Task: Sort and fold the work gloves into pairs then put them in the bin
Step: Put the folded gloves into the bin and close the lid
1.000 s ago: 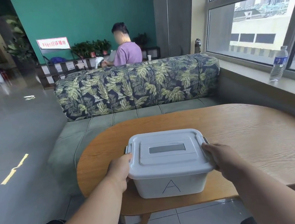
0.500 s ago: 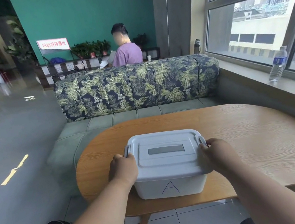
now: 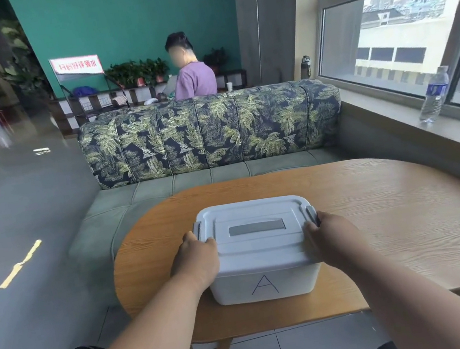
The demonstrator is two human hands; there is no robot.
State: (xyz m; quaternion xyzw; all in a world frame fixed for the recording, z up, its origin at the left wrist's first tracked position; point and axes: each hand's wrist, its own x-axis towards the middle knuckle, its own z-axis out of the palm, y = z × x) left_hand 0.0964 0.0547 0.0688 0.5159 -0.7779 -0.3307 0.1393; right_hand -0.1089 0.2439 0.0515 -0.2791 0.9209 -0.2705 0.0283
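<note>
Progress: barely begun, by my reading. No work gloves show anywhere, so all sorting, folding and binning is left; opening the bin looks like the step in hand.
Table [image 3: 395,207]: oval, wood-grain, bare apart from the bin.
Bin [image 3: 267,285]: pale grey plastic, near the table's near left edge, an "A" drawn on its front wall.
Lid [image 3: 258,249]: on, a dark recessed handle at its middle.
Left hand [image 3: 196,260]: curled over the lid's left edge, fingertips at the grey side latch.
Right hand [image 3: 332,238]: likewise gripping the right edge and latch.
</note>
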